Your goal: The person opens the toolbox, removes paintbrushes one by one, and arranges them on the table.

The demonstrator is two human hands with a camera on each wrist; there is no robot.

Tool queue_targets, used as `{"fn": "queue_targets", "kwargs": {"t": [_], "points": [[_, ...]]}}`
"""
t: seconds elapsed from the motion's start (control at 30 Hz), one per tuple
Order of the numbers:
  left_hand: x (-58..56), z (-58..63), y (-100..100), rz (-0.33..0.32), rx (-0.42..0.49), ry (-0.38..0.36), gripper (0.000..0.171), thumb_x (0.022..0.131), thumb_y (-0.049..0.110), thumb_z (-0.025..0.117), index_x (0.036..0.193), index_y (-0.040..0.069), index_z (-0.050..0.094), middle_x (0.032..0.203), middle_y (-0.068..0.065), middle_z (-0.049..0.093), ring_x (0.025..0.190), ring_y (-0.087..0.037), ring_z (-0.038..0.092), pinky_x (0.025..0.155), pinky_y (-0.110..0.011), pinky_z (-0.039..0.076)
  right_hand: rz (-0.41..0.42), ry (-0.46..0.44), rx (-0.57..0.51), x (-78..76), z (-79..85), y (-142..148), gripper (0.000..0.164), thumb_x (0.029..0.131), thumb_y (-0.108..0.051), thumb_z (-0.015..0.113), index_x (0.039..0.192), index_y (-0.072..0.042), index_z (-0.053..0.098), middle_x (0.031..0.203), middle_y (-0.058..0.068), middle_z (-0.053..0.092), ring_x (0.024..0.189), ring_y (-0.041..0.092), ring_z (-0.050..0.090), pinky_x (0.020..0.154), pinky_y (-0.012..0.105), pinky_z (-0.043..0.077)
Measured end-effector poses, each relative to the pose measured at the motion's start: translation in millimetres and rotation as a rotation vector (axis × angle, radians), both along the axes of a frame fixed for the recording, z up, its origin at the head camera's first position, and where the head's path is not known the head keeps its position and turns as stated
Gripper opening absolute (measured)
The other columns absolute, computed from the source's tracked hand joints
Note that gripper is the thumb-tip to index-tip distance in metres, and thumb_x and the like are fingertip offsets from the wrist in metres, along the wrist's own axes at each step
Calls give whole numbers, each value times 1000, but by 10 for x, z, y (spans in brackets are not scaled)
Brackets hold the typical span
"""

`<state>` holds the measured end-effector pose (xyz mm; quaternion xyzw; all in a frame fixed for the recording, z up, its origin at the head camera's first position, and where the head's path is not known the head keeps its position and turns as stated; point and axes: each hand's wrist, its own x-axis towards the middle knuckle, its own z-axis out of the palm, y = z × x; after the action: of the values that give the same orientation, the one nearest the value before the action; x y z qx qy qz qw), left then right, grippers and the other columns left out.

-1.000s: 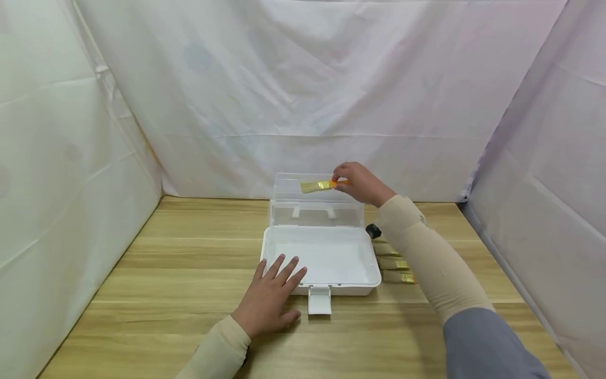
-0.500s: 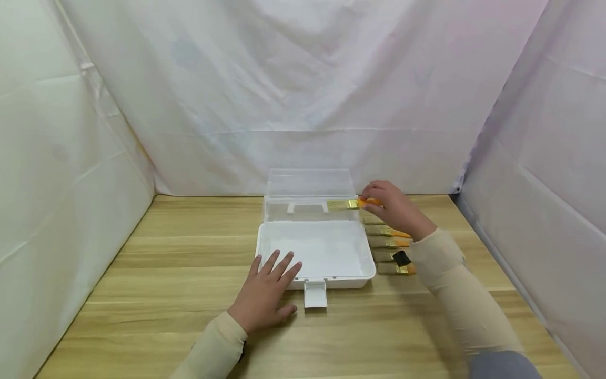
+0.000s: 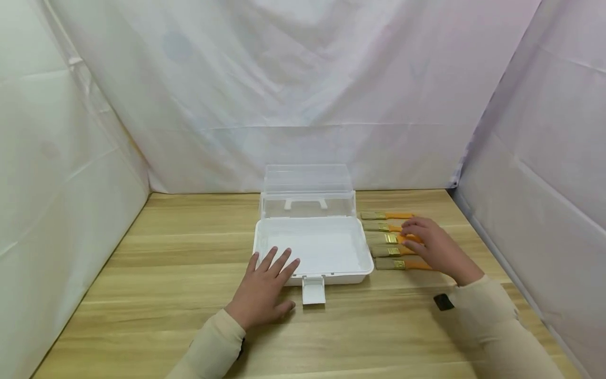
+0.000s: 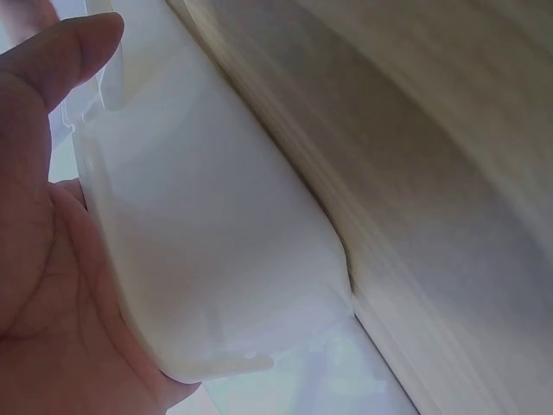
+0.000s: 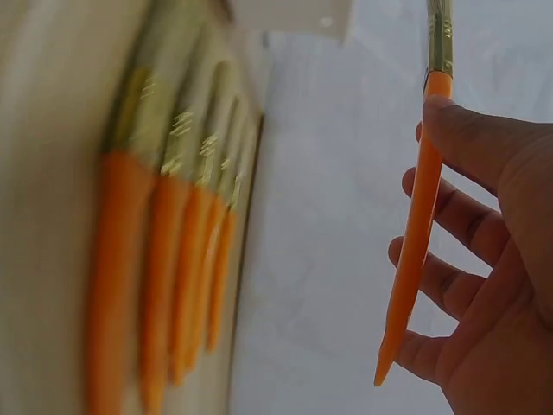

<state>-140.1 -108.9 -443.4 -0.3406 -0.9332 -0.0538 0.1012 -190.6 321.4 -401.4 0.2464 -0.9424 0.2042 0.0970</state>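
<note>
A white plastic box [image 3: 326, 247] sits on the table with its clear lid [image 3: 307, 180] swung back. My left hand [image 3: 260, 292] rests with spread fingers over the box's front left corner; the left wrist view shows the palm against the box's white side wall [image 4: 207, 216]. With thumb and fingertips, my right hand [image 3: 442, 252] pinches the orange handle of a flat paintbrush [image 5: 415, 233], just behind its gold ferrule. That brush hangs over a row of similar paintbrushes [image 3: 390, 264] lying to the right of the box, bristles pointing left, and overlaps the middle one in the head view.
The front latch [image 3: 314, 292] of the box hangs down over the wooden table [image 3: 189, 252]. A white carry handle [image 3: 305, 203] shows through the lid. White cloth [image 3: 303, 95] encloses the table at the back and both sides.
My right hand has carried the paintbrush from above the lid rightward and down to over the row of brushes, uncovering the row. The left hand stays on the box corner.
</note>
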Motion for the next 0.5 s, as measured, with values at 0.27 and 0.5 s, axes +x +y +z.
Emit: {"fn": "queue_targets", "kwargs": {"t": [0.27, 0.5], "points": [[9, 1, -7, 7, 10, 10, 88, 79, 56, 74, 152, 17, 43, 157, -10, 36, 144, -38, 30, 109, -66, 22, 4, 36, -6, 322, -298, 180, 18, 84, -2, 76, 101, -6, 73, 116, 15, 61, 107, 37, 56, 85, 56, 47], [-1, -15, 0, -1, 17, -5, 88, 80, 55, 73, 152, 17, 42, 158, -10, 35, 145, -38, 28, 110, -66, 22, 51, 127, 36, 372, -447, 203, 24, 74, 2, 82, 92, -10, 72, 106, 11, 63, 96, 29, 59, 78, 50, 49]]}}
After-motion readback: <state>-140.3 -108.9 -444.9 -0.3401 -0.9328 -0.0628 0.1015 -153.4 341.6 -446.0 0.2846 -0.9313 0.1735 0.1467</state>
